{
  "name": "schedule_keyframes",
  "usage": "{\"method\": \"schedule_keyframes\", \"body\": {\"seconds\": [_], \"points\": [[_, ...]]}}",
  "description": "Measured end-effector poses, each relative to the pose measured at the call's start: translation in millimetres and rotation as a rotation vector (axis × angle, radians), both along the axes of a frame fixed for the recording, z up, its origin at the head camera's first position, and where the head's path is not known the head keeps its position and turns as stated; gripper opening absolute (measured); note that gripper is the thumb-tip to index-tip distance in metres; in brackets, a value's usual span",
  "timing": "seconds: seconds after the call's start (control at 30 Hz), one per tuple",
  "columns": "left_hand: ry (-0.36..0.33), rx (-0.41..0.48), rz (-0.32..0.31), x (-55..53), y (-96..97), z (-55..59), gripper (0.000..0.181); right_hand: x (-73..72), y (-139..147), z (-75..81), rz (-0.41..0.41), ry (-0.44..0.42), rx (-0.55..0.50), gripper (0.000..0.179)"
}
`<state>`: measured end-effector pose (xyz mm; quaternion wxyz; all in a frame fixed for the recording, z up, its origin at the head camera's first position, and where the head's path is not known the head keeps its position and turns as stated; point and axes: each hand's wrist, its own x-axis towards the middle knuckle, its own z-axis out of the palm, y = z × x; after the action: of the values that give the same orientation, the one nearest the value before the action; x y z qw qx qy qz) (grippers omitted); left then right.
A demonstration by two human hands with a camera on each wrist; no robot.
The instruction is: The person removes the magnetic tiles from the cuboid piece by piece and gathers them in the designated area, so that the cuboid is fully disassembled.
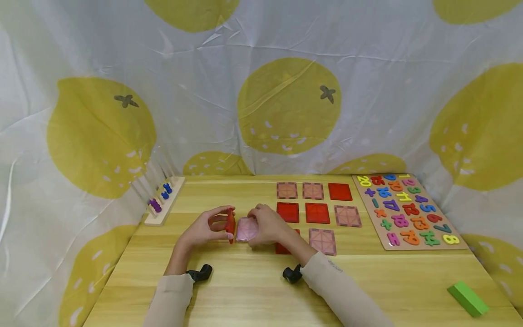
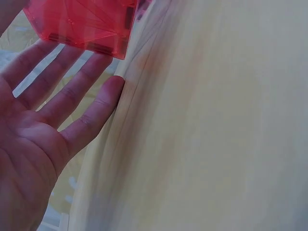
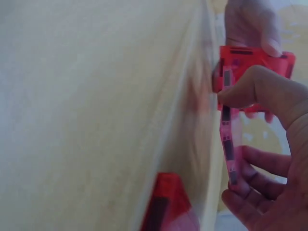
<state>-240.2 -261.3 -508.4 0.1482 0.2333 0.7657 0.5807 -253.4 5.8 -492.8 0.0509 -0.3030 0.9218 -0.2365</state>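
My left hand point(image 1: 203, 228) holds a see-through red magnetic tile point(image 1: 230, 225) on edge, thumb and fingers at its sides. In the left wrist view the red tile point(image 2: 86, 24) rests against the fingertips. My right hand point(image 1: 270, 225) pinches a pale pink magnetic tile point(image 1: 246, 229) just right of the red one. The right wrist view shows the pink tile point(image 3: 228, 139) edge-on between thumb and fingers, in front of the red tile point(image 3: 283, 65). Whether the two tiles touch is unclear. A red tile point(image 1: 282, 249) on the table is partly hidden by the right forearm.
Red tiles point(image 1: 317, 213) and pink tiles point(image 1: 323, 241) lie in rows right of the hands. A number puzzle board point(image 1: 380, 227) lies at the right, a green block point(image 1: 467, 299) at the near right. On the left stands a wooden peg base point(image 1: 173, 193) with small bears.
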Motion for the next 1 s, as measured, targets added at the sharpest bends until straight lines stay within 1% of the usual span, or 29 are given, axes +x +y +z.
{"method": "schedule_keyframes", "body": {"seconds": [0.13, 0.27, 0.37, 0.53, 0.67, 0.8, 1.0], "points": [[-0.009, 0.012, 0.007, 0.5, 2.0, 0.2, 0.086, 1.3, 12, 8.3, 0.013, 0.005, -0.051, 0.072], [0.004, 0.012, 0.023, -0.6, 4.3, -0.1, 0.087, 5.2, 27, 17.2, 0.018, -0.007, -0.074, 0.072], [0.001, 0.008, 0.037, -0.7, 4.9, -0.2, 0.087, 8.3, 41, 20.2, 0.017, -0.002, -0.086, 0.072], [-0.021, -0.015, 0.058, 1.5, 4.9, 0.0, 0.088, 14.8, 66, 20.7, -0.01, 0.017, -0.116, 0.072], [-0.036, -0.034, 0.073, 3.1, 4.3, -0.2, 0.089, 24.4, 91, 21.4, -0.046, -0.005, -0.138, 0.074], [-0.021, -0.043, 0.078, 2.7, 4.4, 0.2, 0.088, 33.9, 118, 22.6, -0.076, -0.018, -0.162, 0.073], [-0.002, -0.065, 0.092, 1.8, 6.2, 2.5, 0.085, 44.1, 155, 22.9, -0.111, 0.005, -0.176, 0.073]]}}
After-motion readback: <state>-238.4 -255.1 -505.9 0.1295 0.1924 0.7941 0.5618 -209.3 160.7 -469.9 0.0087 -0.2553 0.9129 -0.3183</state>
